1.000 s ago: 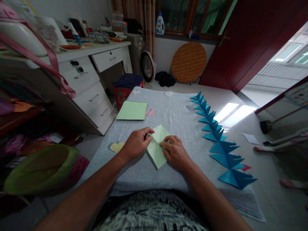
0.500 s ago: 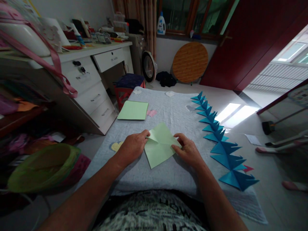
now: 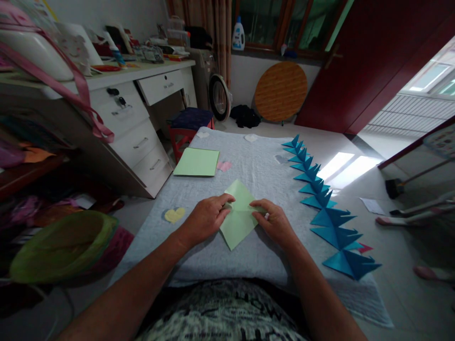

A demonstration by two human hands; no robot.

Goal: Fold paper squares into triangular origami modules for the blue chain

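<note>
Between my hands is a light green sheet of paper (image 3: 237, 227), turned like a diamond and marked with creases that cross near its middle. My left hand (image 3: 209, 215) pinches the sheet's left corner between thumb and fingers. On the opposite side my right hand (image 3: 273, 220) grips the right corner the same way. Beyond my left hand lies a stack of light green paper (image 3: 197, 162). A long row of folded blue paper pieces (image 3: 323, 203) with pointed tips runs along the right side of the cloth-covered table (image 3: 256, 166).
A yellow heart patch (image 3: 175, 215) marks the cloth on the left. A white desk with drawers (image 3: 138, 142) and a green-lined bin (image 3: 64, 246) stand to the left. Behind the table are a stool (image 3: 190, 121), an open washing machine (image 3: 220, 97) and a round wooden board (image 3: 280, 92).
The sheet has turned slightly, its near corner shifting right. My left hand has moved right and inward over the left corner, and my right hand has come slightly left.
</note>
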